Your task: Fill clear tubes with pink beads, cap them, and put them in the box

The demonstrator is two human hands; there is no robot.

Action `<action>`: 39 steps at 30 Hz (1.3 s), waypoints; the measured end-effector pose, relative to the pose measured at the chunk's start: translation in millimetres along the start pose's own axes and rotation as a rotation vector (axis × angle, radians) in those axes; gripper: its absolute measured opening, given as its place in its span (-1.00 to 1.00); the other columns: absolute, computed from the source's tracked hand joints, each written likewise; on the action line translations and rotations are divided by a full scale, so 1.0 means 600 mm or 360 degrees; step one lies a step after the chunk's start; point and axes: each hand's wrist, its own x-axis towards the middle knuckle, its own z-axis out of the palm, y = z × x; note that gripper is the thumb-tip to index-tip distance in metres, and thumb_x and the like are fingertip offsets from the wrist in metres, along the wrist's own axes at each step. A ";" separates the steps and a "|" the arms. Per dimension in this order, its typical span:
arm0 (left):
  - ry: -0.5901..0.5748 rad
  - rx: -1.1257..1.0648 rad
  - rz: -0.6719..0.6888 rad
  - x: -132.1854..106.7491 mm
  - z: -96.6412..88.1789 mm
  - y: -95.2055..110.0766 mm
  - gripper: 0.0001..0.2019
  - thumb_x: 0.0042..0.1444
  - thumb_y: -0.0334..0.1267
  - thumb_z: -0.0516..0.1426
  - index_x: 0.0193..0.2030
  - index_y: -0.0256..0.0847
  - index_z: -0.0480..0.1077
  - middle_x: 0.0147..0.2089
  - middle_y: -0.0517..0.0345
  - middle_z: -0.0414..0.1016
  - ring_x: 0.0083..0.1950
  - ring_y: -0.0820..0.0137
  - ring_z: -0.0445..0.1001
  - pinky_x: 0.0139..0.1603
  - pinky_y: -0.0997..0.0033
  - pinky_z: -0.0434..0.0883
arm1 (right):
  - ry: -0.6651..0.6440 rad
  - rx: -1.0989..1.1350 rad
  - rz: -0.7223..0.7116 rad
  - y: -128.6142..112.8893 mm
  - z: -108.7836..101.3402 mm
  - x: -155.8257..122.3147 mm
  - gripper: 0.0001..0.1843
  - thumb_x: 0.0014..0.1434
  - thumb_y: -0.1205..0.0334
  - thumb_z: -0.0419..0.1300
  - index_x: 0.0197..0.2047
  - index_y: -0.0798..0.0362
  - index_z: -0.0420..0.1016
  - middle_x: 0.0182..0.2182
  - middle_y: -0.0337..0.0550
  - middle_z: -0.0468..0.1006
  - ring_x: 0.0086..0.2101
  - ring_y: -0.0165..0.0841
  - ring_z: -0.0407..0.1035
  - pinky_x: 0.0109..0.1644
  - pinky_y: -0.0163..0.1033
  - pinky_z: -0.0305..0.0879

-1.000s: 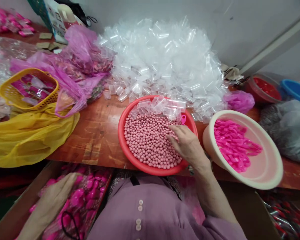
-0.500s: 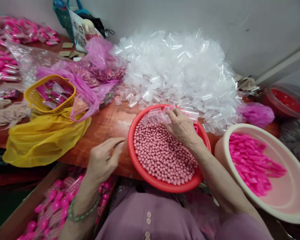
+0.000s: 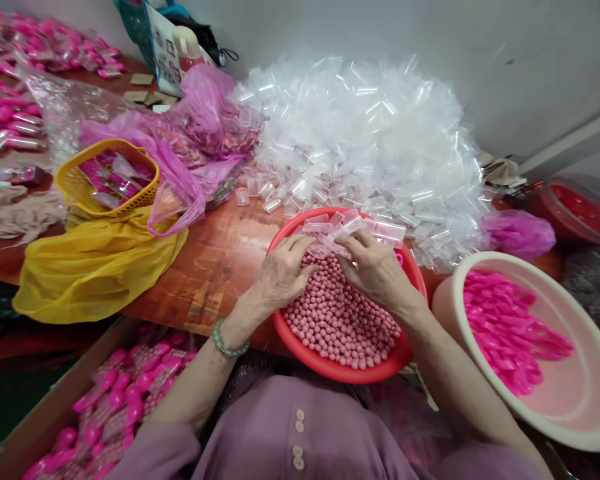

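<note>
A red basin full of pink beads sits in front of me, with several clear plastic tubes lying on the beads along its far side. My left hand reaches over the basin's left rim, fingertips at the tubes and thumb apart from them, holding nothing that I can see. From the right, my right hand bends its fingers around a clear tube among the others; its fingertips are partly hidden. Both hands are close together above the beads.
A large heap of clear tubes lies behind the basin. At right stands a cream tub with bright pink plastic pieces. A yellow basket and yellow cloth are at left. Below, a box holds filled pink items.
My left hand has moved from beside the basin, up and right, to the tubes on the beads. My right hand stays at the tubes, shifted slightly.
</note>
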 end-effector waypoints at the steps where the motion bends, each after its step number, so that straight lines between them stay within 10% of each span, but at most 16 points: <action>1: -0.0011 -0.0036 0.0018 -0.002 0.001 0.006 -0.59 0.16 -0.31 0.20 0.15 -0.31 0.35 0.10 -0.16 0.52 0.15 0.14 0.49 0.19 0.04 0.46 | 0.0051 0.0190 -0.0003 -0.001 -0.009 -0.008 -0.73 0.25 0.32 0.13 0.00 0.13 0.50 -0.20 -0.01 0.50 -0.33 -0.32 0.41 -0.24 -0.23 0.32; 6: -0.0051 -0.0270 0.0085 -0.009 0.010 0.029 -0.75 0.23 -0.31 0.16 0.02 -0.33 0.43 -0.06 -0.09 0.60 -0.04 0.27 0.58 -0.02 0.26 0.53 | 0.0069 0.0851 0.0066 0.000 -0.030 -0.037 -0.74 0.21 0.16 0.25 -0.05 0.05 0.55 -0.38 -0.23 0.41 -0.43 -0.44 0.32 -0.29 -0.29 0.31; 10: -0.0119 -0.0387 0.0053 -0.013 0.016 0.031 -0.76 0.19 -0.42 0.14 0.01 -0.33 0.46 -0.10 -0.07 0.61 -0.08 0.30 0.59 -0.05 0.29 0.52 | -0.0170 0.1217 -0.0007 0.000 -0.022 -0.046 -0.63 0.17 0.14 0.32 0.05 -0.02 0.51 -0.11 -0.12 0.44 -0.42 -0.51 0.34 -0.30 -0.31 0.37; 17: -0.0153 -0.0514 -0.0017 -0.015 0.011 0.028 -0.77 0.24 -0.33 0.13 0.01 -0.27 0.50 -0.10 -0.02 0.61 -0.11 0.36 0.58 -0.03 0.30 0.51 | -0.0170 0.1096 -0.0091 0.007 -0.011 -0.052 -0.57 0.18 0.03 0.31 0.09 -0.02 0.49 -0.04 -0.02 0.51 -0.22 -0.33 0.42 -0.13 -0.16 0.44; 26: -0.0121 -0.0065 0.0181 -0.008 0.005 0.048 -0.57 0.13 -0.09 0.24 0.06 -0.34 0.45 0.05 -0.15 0.52 0.15 0.07 0.34 0.23 -0.08 0.33 | 0.0088 0.1749 0.0436 0.005 0.007 -0.070 -0.47 -0.01 -0.08 0.42 -0.01 -0.03 0.54 -0.10 -0.10 0.60 -0.30 -0.31 0.48 -0.26 -0.20 0.46; 34: -0.0287 -0.0125 0.0064 -0.008 0.008 0.044 -0.71 0.30 -0.18 0.04 0.02 -0.36 0.34 -0.05 -0.18 0.51 0.02 0.16 0.47 0.08 0.08 0.42 | 0.0682 0.1499 0.0588 0.015 -0.013 -0.092 -0.54 0.07 -0.08 0.34 -0.04 -0.02 0.49 -0.08 -0.04 0.59 -0.16 -0.16 0.52 -0.10 -0.07 0.46; 39: -0.0419 -0.0339 0.0115 -0.018 -0.021 0.043 -0.70 0.33 -0.23 0.02 0.14 -0.31 0.26 0.03 -0.12 0.48 0.05 0.28 0.48 0.11 0.23 0.44 | -0.0001 0.0749 0.0238 0.037 -0.052 -0.099 -0.55 0.14 -0.03 0.31 0.00 0.05 0.46 -0.28 -0.10 0.58 -0.40 -0.30 0.45 -0.28 -0.19 0.38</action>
